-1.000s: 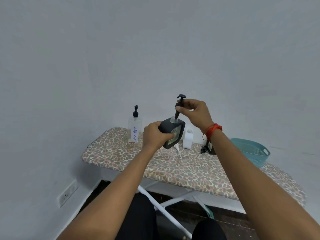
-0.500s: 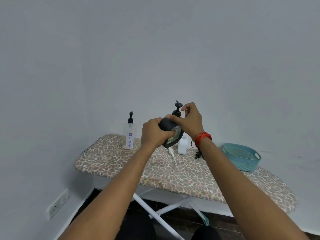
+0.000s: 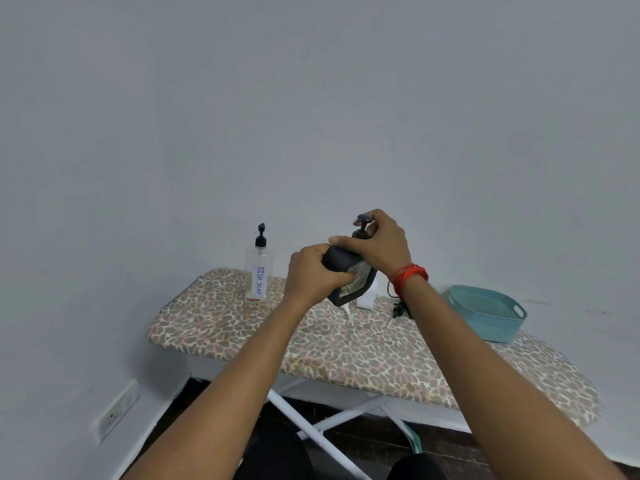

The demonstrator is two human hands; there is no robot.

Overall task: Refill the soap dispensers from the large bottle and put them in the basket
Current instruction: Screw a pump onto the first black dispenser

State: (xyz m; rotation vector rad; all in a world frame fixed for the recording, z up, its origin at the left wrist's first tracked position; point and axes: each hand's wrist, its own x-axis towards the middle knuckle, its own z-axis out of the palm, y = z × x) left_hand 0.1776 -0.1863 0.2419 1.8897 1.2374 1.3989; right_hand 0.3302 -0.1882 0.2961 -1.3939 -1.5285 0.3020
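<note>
A spotted ironing board (image 3: 346,348) stands under the fingers (image 3: 349,241). A wall socket (image 3: 116,412) sits low, left of them.

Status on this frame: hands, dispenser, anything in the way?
Left hand grips black dispenser, tilted above the ironing board. Right hand pinches its pump. Basket at right, nothing in the way.

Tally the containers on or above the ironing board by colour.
Clear (plastic pump bottle labelled DISH SOAP): 1
Black (pump dispenser gripped by left hand and right hand): 1
White (small plastic bottle): 1
Teal (slotted plastic basket): 1
Total: 4
</note>
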